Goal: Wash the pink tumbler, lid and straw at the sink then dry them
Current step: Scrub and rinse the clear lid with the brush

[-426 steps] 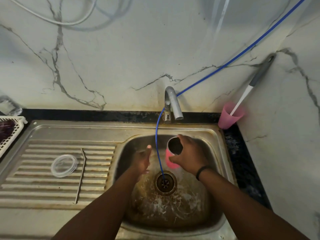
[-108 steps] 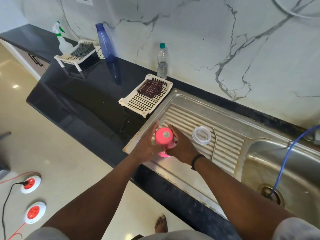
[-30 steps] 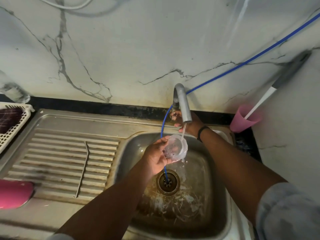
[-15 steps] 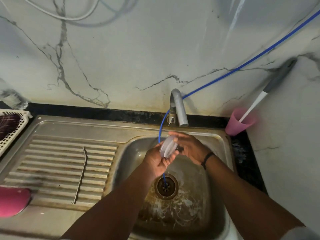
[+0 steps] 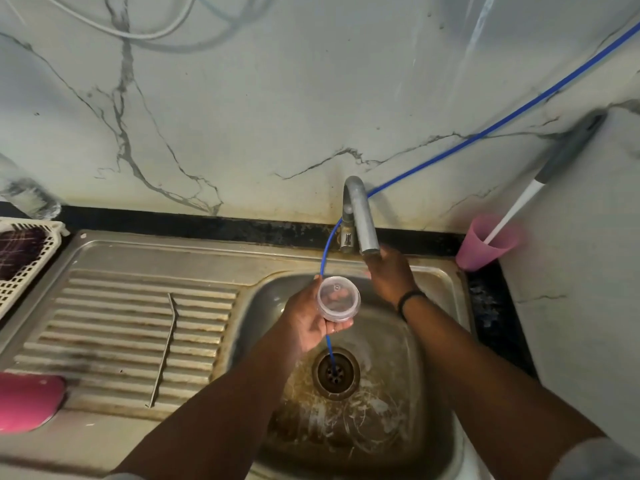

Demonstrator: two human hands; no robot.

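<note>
My left hand (image 5: 308, 320) holds the clear round lid (image 5: 338, 298) over the sink basin (image 5: 426, 327), fingers curled under it, its face turned up toward me. My right hand (image 5: 389, 271) reaches up just below the spout of the grey tap (image 5: 360, 216); its fingers are hidden behind the back of the hand. No water stream shows. The metal straw (image 5: 166, 348) lies on the ribbed drainboard (image 5: 104, 327). The pink tumbler (image 5: 29, 401) lies at the drainboard's front left corner, cut off by the frame edge.
A blue hose (image 5: 485, 128) runs from the wall past the tap down into the drain (image 5: 335, 371). A pink cup (image 5: 485, 245) with a brush handle stands at the back right corner. A white basket (image 5: 24, 258) with a dark cloth sits at far left.
My right hand has left the lid and moved up to the tap. My left hand has turned the lid face up and lowered it slightly.
</note>
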